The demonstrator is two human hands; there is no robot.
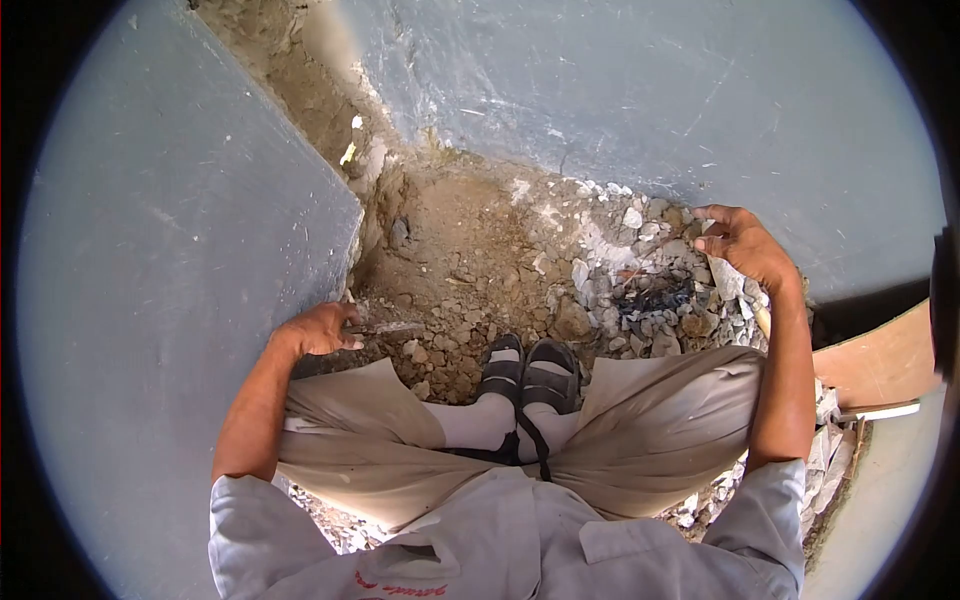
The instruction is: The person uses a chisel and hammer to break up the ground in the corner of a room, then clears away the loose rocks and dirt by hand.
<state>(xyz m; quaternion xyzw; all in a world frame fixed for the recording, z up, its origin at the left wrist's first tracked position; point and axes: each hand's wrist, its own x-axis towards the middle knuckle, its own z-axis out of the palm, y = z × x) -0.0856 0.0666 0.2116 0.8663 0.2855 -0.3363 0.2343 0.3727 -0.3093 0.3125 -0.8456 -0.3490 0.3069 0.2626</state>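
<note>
My left hand (318,330) is low beside the corner of the left grey panel (200,230). Its fingers are curved, with a gap between thumb and fingertips. A thin, flat greyish piece (392,327) lies over the loose rubble just past those fingertips. On the other side, my right hand (750,250) is at the edge of the stone heap (640,265), close to the right grey panel (650,90). Thumb and fingers there are spread apart, with a pale flat fragment (727,277) right below them.
Between the panels is a hollow of bare brown earth (450,220). A dark charred-looking patch (655,295) marks the stones. My sandalled feet (525,375) stand together on the rubble. At the right are a curved brown board (880,350) and a white strip (880,411).
</note>
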